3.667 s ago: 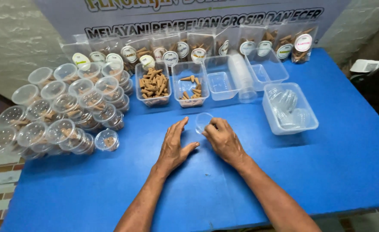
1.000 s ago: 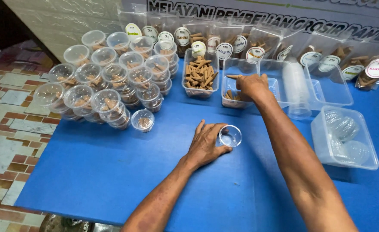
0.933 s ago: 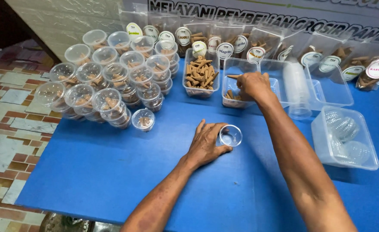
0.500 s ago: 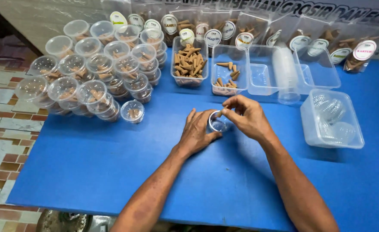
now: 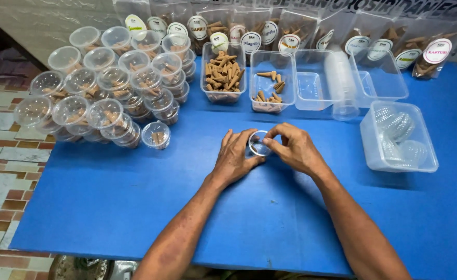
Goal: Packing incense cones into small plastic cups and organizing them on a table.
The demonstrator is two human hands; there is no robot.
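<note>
A small clear plastic cup (image 5: 258,145) stands on the blue table (image 5: 109,202) between my hands. My left hand (image 5: 236,158) curls around the cup's left side, thumb against its base. My right hand (image 5: 294,149) has its thumb and fingertips pinched on the cup's right rim. I cannot see whether anything lies inside the cup. Behind it stand two clear tubs of brown cone-shaped sticks, a full one (image 5: 222,77) and one with fewer cones (image 5: 270,92).
Many lidded cups of cones (image 5: 99,88) are piled at the left, with one lone lidded cup (image 5: 156,135) nearer. An empty tub (image 5: 314,85), a sleeve of stacked cups (image 5: 342,85) and a tub of clear lids (image 5: 398,137) sit at the right. Labelled pouches (image 5: 270,33) line the back.
My right hand left the tub of cones with a cone pinched in its fingertips, came back to the cup and now rests on its rim. The left hand stayed on the cup.
</note>
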